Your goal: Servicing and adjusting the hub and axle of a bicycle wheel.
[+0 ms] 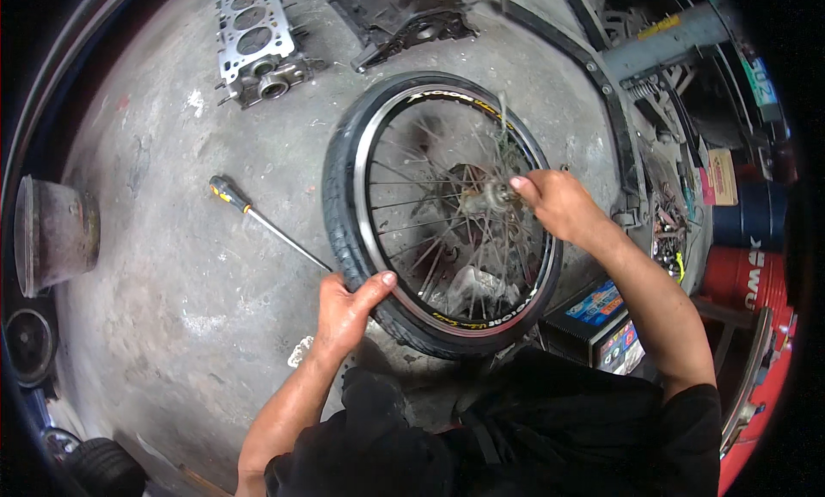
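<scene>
Concrete flr (pixel 172 153), cyl. head (pixel 254 41) – L hand (pixel 344 315) grips tyre (pixel 342 209), R hand (pixel 559 205) holds hub (pixel 496 196).

The tyre (pixel 339 230) is black. The rim (pixel 363 187) shows bright silver at its edge, then a black band with white and yellow lettering; the hub (pixel 471 201) is rusty brown. Screwdriver (pixel 268 224): black handle, yellow accents, silver shaft. Floor (pixel 172 273): mottled grey, white blotches. Cylinder head (pixel 247 63): pale silver-grey. One drum (pixel 729 273) is red with white lettering, a second drum (pixel 746 213) dark blue. Clothing (pixel 559 402): black.

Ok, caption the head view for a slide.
Left hand holds a bike wheel, right hand at its hub, a screwdriver on the floor.
</scene>
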Motion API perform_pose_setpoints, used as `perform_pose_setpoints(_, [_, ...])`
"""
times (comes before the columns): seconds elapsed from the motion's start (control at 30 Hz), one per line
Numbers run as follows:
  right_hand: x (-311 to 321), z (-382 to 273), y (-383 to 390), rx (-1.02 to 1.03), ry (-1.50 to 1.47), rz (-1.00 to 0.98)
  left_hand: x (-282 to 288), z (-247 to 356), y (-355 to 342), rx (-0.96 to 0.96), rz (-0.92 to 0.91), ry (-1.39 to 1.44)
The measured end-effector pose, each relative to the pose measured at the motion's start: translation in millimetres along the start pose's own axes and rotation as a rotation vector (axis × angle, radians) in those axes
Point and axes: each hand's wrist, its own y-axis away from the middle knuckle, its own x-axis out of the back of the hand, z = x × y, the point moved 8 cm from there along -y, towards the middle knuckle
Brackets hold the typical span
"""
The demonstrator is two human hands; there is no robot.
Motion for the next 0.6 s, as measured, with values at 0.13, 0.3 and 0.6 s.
perform_pose_setpoints(0.13, [27.6,23.8,15.2,0.027,-0.032,0.107,-36.7,49.6,15.3,-0.076,-0.227,-0.114])
perform_pose_setpoints(0.3, [55.8,44.3,41.5,-0.014,-0.290,0.013,-93.1,138.0,47.3,-0.078,-0.475,-0.161])
perform_pose_setpoints(0.6, [34.8,25.0,61.9,-0.037,-0.649,-0.176,-84.7,148.5,60.0,-0.638,-0.735,0.196])
